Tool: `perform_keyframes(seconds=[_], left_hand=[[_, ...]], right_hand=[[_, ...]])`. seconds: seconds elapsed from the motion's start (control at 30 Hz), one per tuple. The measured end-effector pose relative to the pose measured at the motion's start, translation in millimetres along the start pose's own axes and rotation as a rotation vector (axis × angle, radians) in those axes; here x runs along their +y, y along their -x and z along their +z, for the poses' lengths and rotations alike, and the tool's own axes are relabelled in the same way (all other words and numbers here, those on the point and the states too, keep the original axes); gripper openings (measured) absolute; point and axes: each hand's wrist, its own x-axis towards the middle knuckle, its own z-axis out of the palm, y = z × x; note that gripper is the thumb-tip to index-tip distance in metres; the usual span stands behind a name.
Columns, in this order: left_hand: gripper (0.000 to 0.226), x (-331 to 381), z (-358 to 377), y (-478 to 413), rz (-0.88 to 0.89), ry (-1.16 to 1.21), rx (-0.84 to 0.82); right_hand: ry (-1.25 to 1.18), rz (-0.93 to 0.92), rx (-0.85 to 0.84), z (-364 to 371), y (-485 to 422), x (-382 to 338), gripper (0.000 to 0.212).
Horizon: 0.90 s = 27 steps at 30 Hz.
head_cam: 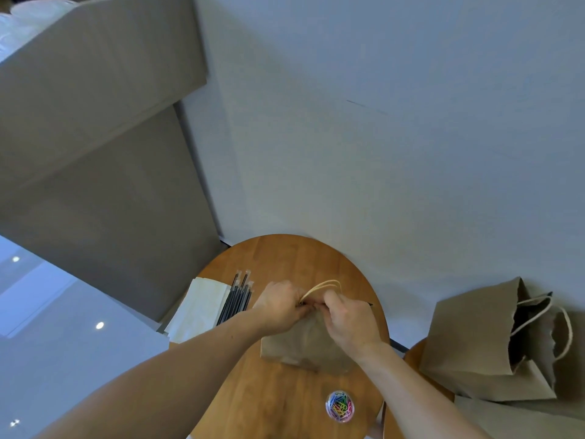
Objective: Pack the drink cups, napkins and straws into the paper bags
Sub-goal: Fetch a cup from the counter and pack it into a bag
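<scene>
A brown paper bag (304, 346) stands on the round wooden table (285, 403). Both my hands pinch its folded top edge together, my left hand (280, 307) on the left side and my right hand (348, 321) on the right. The bag's twine handles (323, 286) stick up between them. A black straw tip (368, 304) pokes out beside my right hand. Several black wrapped straws (235, 296) lie on the table's left side, next to a stack of white napkins (199, 308). No drink cup is visible.
A clear tub of coloured paper clips (340, 406) sits near the table's front edge. Another brown paper bag (487, 346) with handles stands open to the right, with a flat bag (519, 413) below it. A grey wall and cabinet rise behind.
</scene>
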Motion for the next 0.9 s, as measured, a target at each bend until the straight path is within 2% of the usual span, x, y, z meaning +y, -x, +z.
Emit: perform_keyframes(seconds=[0.1,0.17,0.23,0.57,0.67,0.83,0.9], left_hand=[[0.042,-3,3,2,-0.008,0.018,0.021],[0.043,-4,5,4,-0.031,0.042,0.038],[0.044,-2,6,6,-0.037,0.049,0.052],[0.044,7,9,13,-0.050,0.024,0.080],[0.034,8,10,14,-0.059,0.014,0.077],[0.020,11,11,15,-0.063,0.017,0.079],[0.021,13,11,14,-0.062,0.007,0.082]], right_hand=[[0.050,0.049,-0.108,3,-4,2,0.010],[0.065,0.090,-0.246,5,-7,4,0.019],[0.061,0.106,-0.295,4,-9,5,0.026],[-0.041,0.170,-0.311,3,-5,3,0.025],[-0.091,0.225,-0.314,0,-5,1,0.023],[-0.310,0.372,-0.209,-1,2,-1,0.011],[-0.365,0.414,-0.168,1,5,-1,0.008]])
